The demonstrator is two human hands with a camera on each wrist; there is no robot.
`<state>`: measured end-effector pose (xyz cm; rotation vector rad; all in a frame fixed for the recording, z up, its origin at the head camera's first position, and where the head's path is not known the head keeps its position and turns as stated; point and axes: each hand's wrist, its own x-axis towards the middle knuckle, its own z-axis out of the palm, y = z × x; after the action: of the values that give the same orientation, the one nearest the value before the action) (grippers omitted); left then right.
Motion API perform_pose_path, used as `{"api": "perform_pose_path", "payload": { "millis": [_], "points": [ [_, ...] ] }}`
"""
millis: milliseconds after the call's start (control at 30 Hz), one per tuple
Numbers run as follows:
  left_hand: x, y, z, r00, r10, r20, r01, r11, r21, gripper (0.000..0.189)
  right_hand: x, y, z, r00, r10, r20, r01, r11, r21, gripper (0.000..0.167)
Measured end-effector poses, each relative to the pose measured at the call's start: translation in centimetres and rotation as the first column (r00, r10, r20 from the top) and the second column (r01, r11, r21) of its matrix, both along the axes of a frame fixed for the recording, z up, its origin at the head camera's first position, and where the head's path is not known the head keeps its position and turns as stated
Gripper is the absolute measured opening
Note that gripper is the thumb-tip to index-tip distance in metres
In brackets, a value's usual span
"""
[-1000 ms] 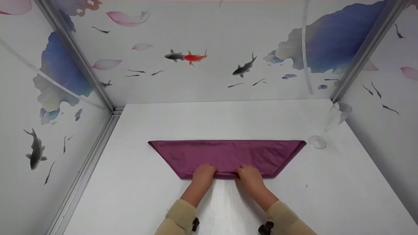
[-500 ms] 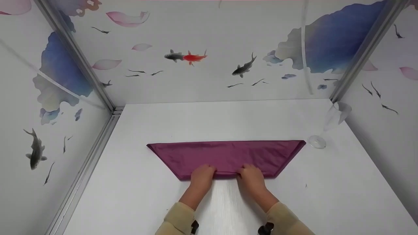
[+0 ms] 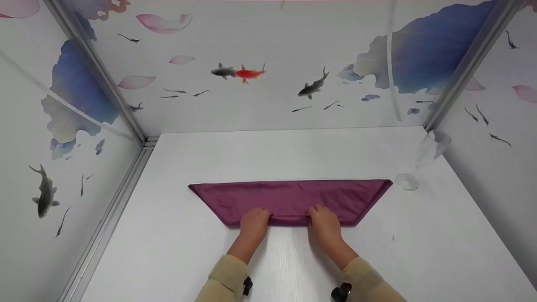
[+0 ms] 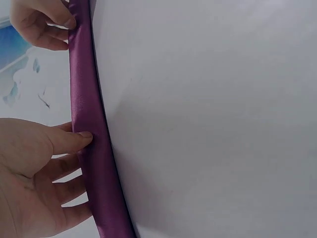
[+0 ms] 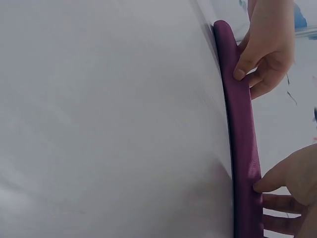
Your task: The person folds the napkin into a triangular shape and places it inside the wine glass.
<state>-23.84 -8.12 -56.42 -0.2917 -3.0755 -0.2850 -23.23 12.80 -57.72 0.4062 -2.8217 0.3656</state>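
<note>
A purple satin napkin point(image 3: 289, 197) lies folded into a wide trapezoid, its long side away from me and its shorter near edge turned over into a band. Left of its middle, my left hand point(image 3: 254, 224) pinches that near edge. My right hand point(image 3: 326, 223) pinches the same edge farther right, with a short stretch of band between the hands. In the left wrist view, the left thumb presses on the band point(image 4: 83, 89) from the near side while the fingers go behind it. The right wrist view shows the right thumb point(image 5: 272, 179) likewise against the band.
A clear stemmed glass point(image 3: 428, 151) stands just beyond the napkin's right corner. White panels with painted fish and petals enclose the white table point(image 3: 168, 251) at the back and sides. A metal rail point(image 3: 111, 218) runs along the left side.
The near edge has turned over farther away from me, so the band between the hands looks wider. My left hand has shifted slightly left, and the hands stand farther apart.
</note>
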Motion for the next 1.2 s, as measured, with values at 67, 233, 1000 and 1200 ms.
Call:
{"api": "perform_pose_path", "payload": {
  "millis": [67, 233, 1000, 1200],
  "points": [
    [-0.1, 0.0, 0.1, 1.000, 0.008, 0.007, -0.008, 1.000, -0.001, 0.024, 0.0, 0.2, 0.0, 1.000, 0.003, -0.003, -0.003, 1.000, -0.001, 0.014],
    [-0.2, 0.1, 0.3, 1.000, 0.010, -0.028, -0.011, 0.999, -0.031, 0.018, 0.1, 0.6, -0.1, 0.999, 0.047, 0.015, -0.047, 0.999, -0.004, 0.018],
    [0.6, -0.7, 0.5, 0.999, 0.029, -0.022, -0.029, 0.999, -0.012, 0.022, 0.0, 1.1, 0.3, 0.987, 0.045, 0.153, -0.054, 0.997, 0.053, 0.017],
    [0.6, -0.8, 0.4, 1.000, 0.017, -0.005, -0.017, 0.999, -0.052, 0.020, 0.0, 0.9, 0.5, 0.990, 0.030, 0.140, -0.038, 0.998, 0.057, 0.013]
  ]
}}
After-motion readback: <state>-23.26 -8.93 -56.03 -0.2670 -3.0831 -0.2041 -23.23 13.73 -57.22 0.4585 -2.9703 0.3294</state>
